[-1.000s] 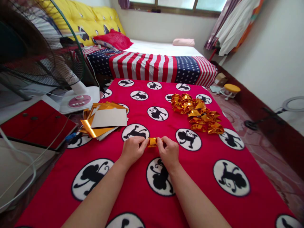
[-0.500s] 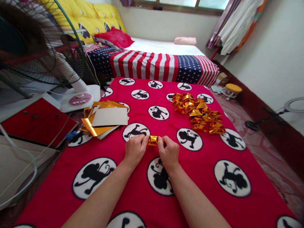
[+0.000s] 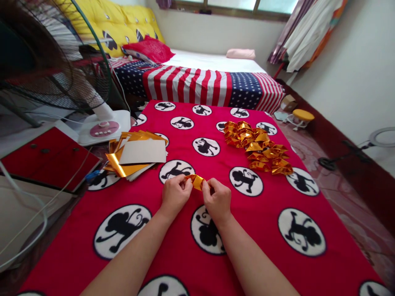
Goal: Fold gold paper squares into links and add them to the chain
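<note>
Fingers of our left hand [image 3: 175,194] and right hand [image 3: 217,200], pinched on one gold paper piece [image 3: 197,182], right of the paper pile [image 3: 143,152]: formerly level, now slanted and bent, so we judge its shaping under way.

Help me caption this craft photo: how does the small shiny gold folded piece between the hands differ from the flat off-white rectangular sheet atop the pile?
The gold piece is shiny; the off-white sheet looks dull. The piece is folded and appears smaller; the sheet is flat and larger. The piece is held; the sheet lies untouched.
</note>
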`<state>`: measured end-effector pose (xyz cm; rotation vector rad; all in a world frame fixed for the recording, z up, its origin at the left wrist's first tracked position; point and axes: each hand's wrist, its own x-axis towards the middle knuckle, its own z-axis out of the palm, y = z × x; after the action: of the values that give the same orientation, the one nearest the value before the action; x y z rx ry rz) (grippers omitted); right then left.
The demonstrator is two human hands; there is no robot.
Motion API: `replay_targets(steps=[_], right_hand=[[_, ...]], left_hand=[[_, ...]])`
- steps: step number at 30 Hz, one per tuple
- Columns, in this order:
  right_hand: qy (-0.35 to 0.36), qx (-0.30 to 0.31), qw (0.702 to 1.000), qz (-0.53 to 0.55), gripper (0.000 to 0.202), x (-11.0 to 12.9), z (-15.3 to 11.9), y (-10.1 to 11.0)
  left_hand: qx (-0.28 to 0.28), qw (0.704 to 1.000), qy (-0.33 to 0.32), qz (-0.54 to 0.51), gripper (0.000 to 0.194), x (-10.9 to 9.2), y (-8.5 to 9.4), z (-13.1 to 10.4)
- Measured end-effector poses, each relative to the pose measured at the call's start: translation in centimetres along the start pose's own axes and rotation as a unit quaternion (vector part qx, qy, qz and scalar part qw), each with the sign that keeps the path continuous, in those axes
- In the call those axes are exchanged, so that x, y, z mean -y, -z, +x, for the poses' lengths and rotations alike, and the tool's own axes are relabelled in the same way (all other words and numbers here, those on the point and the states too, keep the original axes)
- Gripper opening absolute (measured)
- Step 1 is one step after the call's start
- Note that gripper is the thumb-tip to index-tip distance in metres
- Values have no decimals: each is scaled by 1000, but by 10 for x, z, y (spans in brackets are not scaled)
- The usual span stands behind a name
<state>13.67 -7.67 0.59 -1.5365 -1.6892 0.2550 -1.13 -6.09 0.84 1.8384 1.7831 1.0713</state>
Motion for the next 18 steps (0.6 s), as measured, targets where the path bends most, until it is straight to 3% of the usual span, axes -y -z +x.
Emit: replay_targets(steps=[12, 18], right_hand=[[9, 14, 1000, 10, 28, 1, 0, 2], [13, 28, 999, 25, 29, 2, 0, 3]], left_hand=[[5, 999, -1, -33, 42, -3, 4, 1], [-4, 1000, 8, 9, 47, -2, 9, 4]])
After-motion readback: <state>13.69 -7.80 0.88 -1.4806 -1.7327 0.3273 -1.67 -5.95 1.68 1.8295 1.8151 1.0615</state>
